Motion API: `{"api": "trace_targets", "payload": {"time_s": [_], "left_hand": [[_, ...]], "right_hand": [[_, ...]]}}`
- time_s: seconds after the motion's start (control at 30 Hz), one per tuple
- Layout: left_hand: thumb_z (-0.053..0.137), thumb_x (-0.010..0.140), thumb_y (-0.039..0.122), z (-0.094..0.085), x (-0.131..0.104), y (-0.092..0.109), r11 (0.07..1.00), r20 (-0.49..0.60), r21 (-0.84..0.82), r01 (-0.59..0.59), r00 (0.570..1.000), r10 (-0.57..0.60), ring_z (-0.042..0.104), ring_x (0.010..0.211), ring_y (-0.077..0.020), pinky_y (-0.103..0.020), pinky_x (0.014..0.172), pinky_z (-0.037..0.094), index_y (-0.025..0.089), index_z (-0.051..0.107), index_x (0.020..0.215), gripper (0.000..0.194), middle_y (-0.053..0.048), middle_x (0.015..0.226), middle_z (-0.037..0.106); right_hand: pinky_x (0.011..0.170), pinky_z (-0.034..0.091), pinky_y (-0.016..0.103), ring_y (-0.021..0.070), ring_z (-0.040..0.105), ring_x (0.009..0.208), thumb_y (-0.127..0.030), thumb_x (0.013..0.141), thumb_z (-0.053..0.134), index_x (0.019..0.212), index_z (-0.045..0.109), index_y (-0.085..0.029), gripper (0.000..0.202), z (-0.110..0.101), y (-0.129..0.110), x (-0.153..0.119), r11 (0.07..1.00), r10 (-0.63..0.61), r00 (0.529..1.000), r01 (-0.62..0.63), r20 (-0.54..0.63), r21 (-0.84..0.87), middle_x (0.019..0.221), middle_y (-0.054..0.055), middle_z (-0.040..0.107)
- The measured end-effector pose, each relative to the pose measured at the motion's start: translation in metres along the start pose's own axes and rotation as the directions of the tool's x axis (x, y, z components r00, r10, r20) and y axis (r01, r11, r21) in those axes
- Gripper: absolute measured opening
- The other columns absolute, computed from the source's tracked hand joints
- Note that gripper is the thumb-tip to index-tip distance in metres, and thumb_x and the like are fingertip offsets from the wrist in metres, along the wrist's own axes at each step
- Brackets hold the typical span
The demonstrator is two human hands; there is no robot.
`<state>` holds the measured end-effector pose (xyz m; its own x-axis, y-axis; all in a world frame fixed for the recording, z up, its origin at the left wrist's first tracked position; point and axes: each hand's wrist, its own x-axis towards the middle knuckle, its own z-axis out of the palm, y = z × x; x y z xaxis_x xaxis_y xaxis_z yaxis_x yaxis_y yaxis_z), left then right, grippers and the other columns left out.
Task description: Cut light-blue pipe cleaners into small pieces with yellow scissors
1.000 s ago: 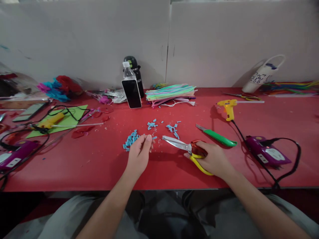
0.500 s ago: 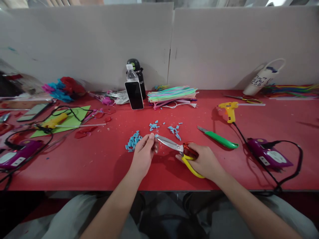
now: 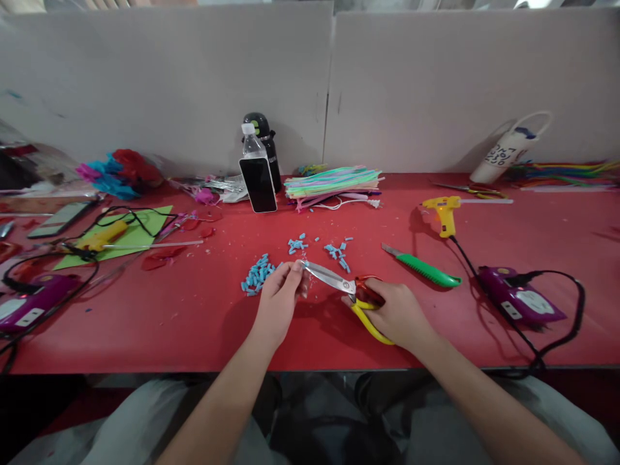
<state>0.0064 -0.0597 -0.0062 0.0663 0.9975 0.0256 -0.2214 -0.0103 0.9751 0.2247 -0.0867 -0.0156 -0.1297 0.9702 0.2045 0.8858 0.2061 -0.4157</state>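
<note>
Currently, the right hand (image 3: 400, 314) grips the scissors (image 3: 329, 276) by the handles, blades directed at the left hand (image 3: 281, 300). The left thumb and fingertips are pinched together at the blade tips, gripping a small blue piece (image 3: 305, 263). The main pile of blue pieces (image 3: 256, 276) lies on the red table (image 3: 174, 323), just beside the left hand.

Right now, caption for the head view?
Right hand holds scissors, tips at the left hand's fingers, blue pieces nearby.
</note>
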Motion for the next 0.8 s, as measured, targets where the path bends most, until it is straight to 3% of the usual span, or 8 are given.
{"api": "trace_targets", "payload": {"time_s": [0.2,0.47,0.8], "left_hand": [[0.052,0.092,0.042,-0.002,0.000,-0.001,0.992,-0.002,0.120,-0.049,0.999,0.050,0.043,0.061,-0.0099,-0.023,0.060,0.039,0.016,0.052,0.067,0.036,0.000,0.063,0.048],[0.051,0.093,0.041,-0.001,0.001,-0.001,0.991,0.010,0.122,-0.055,0.998,0.054,0.045,0.060,-0.0090,-0.023,0.059,0.039,0.016,0.052,0.068,0.036,0.000,0.065,0.050],[0.056,0.090,0.040,0.002,0.004,0.001,1.000,0.013,-0.018,-0.009,1.000,0.009,0.045,0.060,-0.0082,-0.021,0.058,0.039,0.016,0.053,0.068,0.033,0.001,0.065,0.049]], "right_hand": [[0.058,0.029,0.027,0.0193,0.060,0.070,-0.041,0.077,0.055,0.083,0.065,-0.019,0.025,-0.006,0.003,-0.001,0.966,-0.148,0.986,0.129,-0.072,-0.222,0.077,0.009,0.069],[0.055,0.023,0.027,0.0161,0.057,0.058,-0.039,0.074,0.056,0.068,0.062,-0.019,0.022,-0.005,0.003,0.005,0.965,-0.105,0.994,0.104,0.008,-0.241,0.066,0.007,0.067],[0.053,0.021,0.028,0.0152,0.055,0.054,-0.041,0.078,0.052,0.067,0.061,-0.019,0.026,-0.002,0.006,0.007,0.964,-0.101,0.995,0.105,0.027,-0.245,0.060,0.006,0.064]]}}
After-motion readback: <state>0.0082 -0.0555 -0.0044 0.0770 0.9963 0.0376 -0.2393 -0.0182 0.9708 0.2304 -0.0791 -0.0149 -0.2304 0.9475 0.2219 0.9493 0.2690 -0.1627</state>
